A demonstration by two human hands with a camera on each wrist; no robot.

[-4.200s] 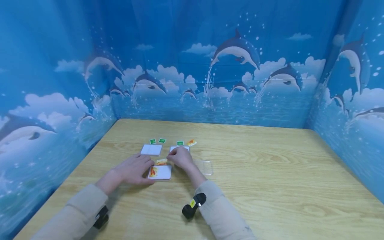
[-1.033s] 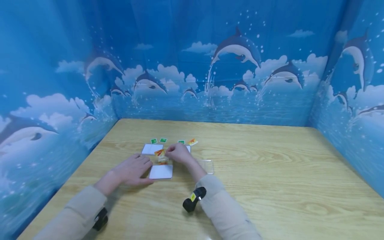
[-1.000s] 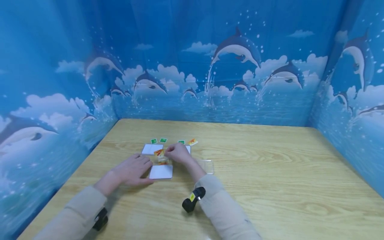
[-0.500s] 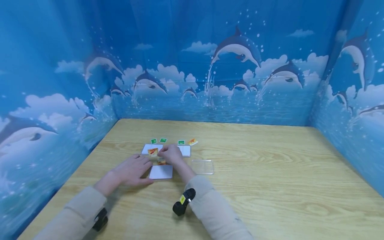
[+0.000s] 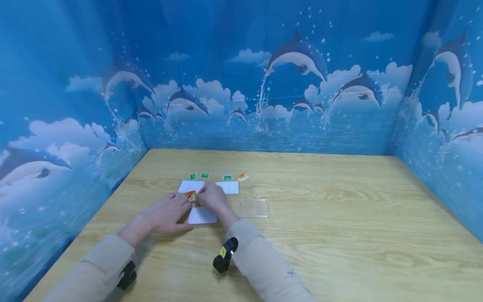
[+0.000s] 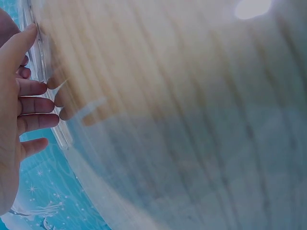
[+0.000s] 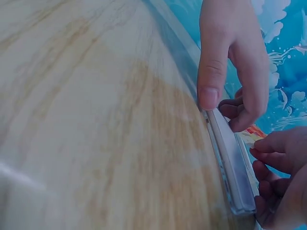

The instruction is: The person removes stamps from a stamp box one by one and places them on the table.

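A flat white panel in a clear case (image 5: 202, 216) lies in front of me. My left hand (image 5: 167, 212) rests at its left side, thumb at the near edge; in the left wrist view, its fingers (image 6: 36, 104) are nearly straight along the clear plastic. Just beyond the panel, my right hand (image 5: 213, 198) pinches a small orange-and-red picture card (image 5: 190, 195) between thumb and forefinger. The right wrist view also shows this card (image 7: 255, 130), partly hidden behind the left hand's fingers. Another orange picture (image 5: 200, 204) shows below the right hand, mostly covered.
Two more white panels lie farther back, one left (image 5: 190, 186) and one right (image 5: 230, 187). Behind them are several small green cards (image 5: 227, 178) and an orange card (image 5: 242, 176). An open clear plastic tray (image 5: 254, 208) sits at right. Dolphin-printed curtains (image 5: 241, 84) enclose the table.
The orange card that lay on the near panel's left part is now off it, in my right hand. That hand has shifted left and slightly nearer. My left hand stays put.
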